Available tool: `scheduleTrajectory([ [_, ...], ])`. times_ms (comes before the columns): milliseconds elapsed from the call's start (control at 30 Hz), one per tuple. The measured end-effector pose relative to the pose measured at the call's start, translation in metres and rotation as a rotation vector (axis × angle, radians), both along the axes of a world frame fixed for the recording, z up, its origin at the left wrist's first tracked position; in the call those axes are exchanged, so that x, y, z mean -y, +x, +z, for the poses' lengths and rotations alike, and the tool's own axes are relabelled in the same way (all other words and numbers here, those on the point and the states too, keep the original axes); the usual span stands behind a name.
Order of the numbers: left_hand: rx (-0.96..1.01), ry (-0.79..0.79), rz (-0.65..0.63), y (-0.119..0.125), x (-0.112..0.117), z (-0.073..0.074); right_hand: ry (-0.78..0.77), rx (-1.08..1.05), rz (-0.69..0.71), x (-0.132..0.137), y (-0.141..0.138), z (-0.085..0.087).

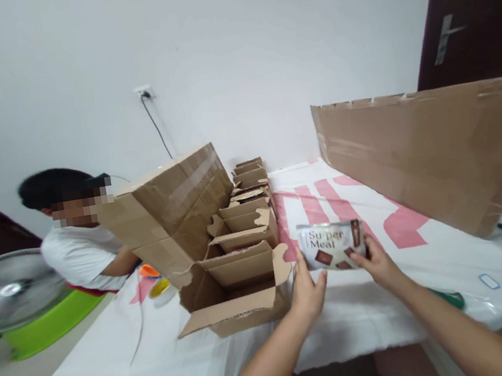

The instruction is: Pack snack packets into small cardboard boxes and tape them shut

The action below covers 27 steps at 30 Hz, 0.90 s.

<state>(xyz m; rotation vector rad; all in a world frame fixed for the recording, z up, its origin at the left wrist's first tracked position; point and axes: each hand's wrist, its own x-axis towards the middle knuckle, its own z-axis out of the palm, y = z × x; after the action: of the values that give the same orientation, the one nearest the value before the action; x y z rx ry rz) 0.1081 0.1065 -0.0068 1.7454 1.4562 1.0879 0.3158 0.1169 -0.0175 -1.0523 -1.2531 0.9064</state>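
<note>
Right grip [380, 264]: holds one end of a printed silver pouch [333, 241]. Left grip [308, 292]: parted, at the pouch's opposite end, contact unclear. Counter [163, 357], cloth-covered: lies below both grips. Cardboard panel [431, 153]: stands beyond and right of right grip. Open carton [248, 323]: just left of left grip.

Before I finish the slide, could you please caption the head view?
Right hand holds a pouch, left hand at its other end, beside an open box.
</note>
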Motion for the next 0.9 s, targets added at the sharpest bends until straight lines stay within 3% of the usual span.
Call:
scheduleTrajectory([
  [133,0.019,0.138,0.124,0.027,-0.033,0.039,-0.031,-0.126,0.1,-0.054,0.013,0.052],
  [267,-0.017,0.107,0.145,0.041,-0.047,0.054,-0.058,-0.164,0.13,-0.072,0.021,0.065],
  [400,-0.019,0.08,0.117,0.041,-0.047,0.046,-0.079,-0.203,0.133,-0.066,0.025,0.055],
  [567,0.022,0.071,0.126,0.035,-0.033,0.024,-0.121,-0.234,0.151,-0.042,0.026,0.038],
  [733,0.078,0.042,0.059,0.018,0.003,0.003,-0.213,-0.224,0.224,0.005,0.023,0.017],
  [900,0.157,-0.067,-0.063,-0.008,0.046,-0.007,-0.313,-0.22,0.28,0.054,0.013,-0.014],
])
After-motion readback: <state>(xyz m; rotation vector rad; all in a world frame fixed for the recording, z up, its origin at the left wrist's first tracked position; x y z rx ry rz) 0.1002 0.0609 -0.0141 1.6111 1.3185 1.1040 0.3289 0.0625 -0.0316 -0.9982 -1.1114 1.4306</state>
